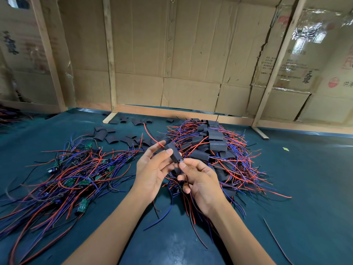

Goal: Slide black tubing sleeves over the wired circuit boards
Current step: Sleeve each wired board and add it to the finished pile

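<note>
My left hand (pixel 152 169) pinches a black tubing sleeve (pixel 172 154) between thumb and fingers, above the table's middle. A red wire (pixel 150 135) sticks out of the sleeve's far end. My right hand (pixel 200 180) pinches the small end of a circuit board (pixel 181 160) that shows at the sleeve's near end; most of the board is hidden inside the sleeve. Dark wires trail down from my right hand.
A heap of bare green boards with red, blue and black wires (pixel 76 175) lies on the left of the teal table (pixel 305 188). Sleeved boards (pixel 215 146) pile up on the right. Loose empty sleeves (pixel 112 138) lie behind. Cardboard walls with wooden posts (pixel 110 60) stand at the back.
</note>
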A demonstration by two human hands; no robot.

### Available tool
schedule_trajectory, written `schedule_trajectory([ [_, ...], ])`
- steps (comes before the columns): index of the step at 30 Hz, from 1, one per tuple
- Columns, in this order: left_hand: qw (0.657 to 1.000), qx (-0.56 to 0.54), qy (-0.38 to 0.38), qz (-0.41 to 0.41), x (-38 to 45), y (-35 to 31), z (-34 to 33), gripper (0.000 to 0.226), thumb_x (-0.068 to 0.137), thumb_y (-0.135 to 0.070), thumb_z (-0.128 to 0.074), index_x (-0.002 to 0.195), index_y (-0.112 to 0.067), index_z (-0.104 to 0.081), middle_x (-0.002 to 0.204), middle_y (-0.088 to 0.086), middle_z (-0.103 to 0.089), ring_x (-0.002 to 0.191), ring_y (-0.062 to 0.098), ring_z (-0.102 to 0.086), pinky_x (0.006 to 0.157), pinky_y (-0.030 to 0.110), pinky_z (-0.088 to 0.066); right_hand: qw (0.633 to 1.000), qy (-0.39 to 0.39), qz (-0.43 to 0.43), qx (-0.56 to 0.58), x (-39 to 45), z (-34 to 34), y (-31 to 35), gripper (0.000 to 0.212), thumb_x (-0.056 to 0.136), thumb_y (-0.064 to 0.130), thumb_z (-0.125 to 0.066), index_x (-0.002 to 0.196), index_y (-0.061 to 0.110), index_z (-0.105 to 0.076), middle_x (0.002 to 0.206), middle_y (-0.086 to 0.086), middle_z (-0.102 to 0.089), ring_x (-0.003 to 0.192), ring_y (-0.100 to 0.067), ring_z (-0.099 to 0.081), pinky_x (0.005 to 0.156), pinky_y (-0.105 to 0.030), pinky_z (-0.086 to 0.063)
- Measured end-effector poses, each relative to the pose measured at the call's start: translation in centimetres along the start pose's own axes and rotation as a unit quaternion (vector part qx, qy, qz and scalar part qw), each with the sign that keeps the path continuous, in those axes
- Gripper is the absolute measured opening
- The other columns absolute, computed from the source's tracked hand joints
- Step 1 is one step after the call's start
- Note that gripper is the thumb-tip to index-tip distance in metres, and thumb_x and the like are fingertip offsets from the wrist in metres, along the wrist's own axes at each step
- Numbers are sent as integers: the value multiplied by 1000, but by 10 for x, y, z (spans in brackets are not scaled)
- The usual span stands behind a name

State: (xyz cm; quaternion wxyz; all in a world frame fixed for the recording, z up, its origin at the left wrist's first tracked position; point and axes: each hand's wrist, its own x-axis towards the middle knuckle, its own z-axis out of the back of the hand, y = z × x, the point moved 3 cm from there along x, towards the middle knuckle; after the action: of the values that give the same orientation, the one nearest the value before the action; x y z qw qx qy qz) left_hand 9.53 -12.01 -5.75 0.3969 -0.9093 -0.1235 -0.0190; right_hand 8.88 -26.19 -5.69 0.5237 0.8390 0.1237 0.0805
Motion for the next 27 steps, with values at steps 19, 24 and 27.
schedule_trajectory([
  [19,1000,5,26,-1,-4,-2,-7,43,76,-5,-73,118,-8,-62,94,17,-70,80,28,-69,69,35,-59,999,-30,4,44,4,2,-1,15,88,-2,-69,99,4,-60,88,-19,-70,58,-16,-64,41,-23,-43],
  [24,1000,15,8,-4,-6,1,-8,42,74,-4,-76,114,-11,-65,87,14,-61,75,27,-64,65,31,-57,999,-28,-1,37,5,2,-1,4,91,1,-66,95,1,-65,82,-18,-70,59,-17,-64,43,-24,-46],
  [27,1000,29,-1,-5,-5,0,-5,40,81,-1,-72,118,-12,-62,84,12,-68,70,24,-68,61,29,-56,999,-8,-13,41,4,0,-3,7,92,5,-65,99,3,-65,84,-20,-69,58,-21,-63,41,-27,-45],
])
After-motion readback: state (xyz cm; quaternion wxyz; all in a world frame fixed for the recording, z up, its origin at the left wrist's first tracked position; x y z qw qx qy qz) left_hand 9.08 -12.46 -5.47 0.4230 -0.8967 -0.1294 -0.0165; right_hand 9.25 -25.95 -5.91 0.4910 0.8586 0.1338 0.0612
